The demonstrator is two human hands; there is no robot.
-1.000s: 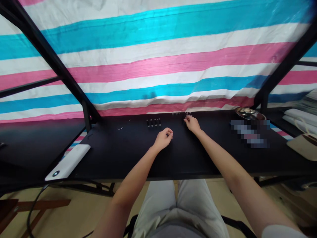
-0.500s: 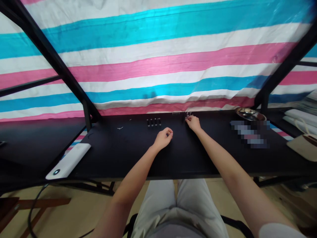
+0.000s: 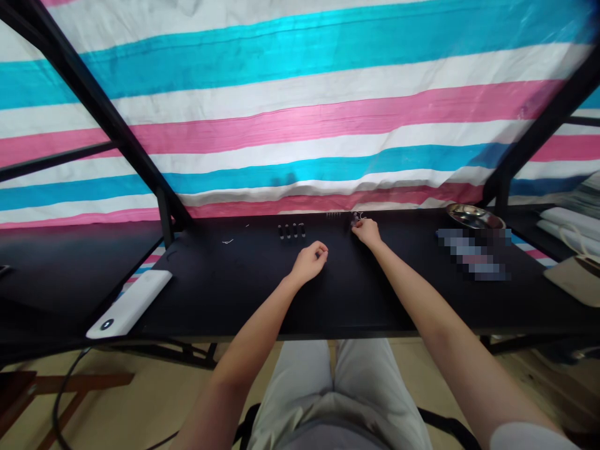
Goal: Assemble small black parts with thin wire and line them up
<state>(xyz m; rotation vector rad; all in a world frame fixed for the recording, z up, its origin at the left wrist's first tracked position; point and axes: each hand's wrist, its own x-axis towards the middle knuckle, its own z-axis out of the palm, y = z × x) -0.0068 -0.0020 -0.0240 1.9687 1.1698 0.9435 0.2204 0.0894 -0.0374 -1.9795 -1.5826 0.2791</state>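
Note:
My left hand (image 3: pixel 310 262) rests over the black table (image 3: pixel 206 287), its fingers curled with thumb and fingertips together; anything inside them is too small to make out. Just beyond it stands a row of several small dark cylinders with pale ends (image 3: pixel 295 231). My right hand (image 3: pixel 367 232) reaches to the table's back edge, fingers pinched at a cluster of small shiny pieces (image 3: pixel 357 217). Its fingertips cover part of that cluster, so what they grip is unclear. Left of the cluster is a row of several tiny metallic pieces (image 3: pixel 333 214).
A shiny metal dish (image 3: pixel 475 216) sits at the back right, with a blurred-out item (image 3: pixel 473 254) before it. At the left lies a long white power strip-like device (image 3: pixel 131 304). Thin white scraps (image 3: pixel 227 242) lie left of the cylinders. Striped sheeting (image 3: pixel 300 119) hangs behind.
Almost nothing differs. My right hand stays at the cluster with only a very slight shift of the fingers; my left hand holds its place.

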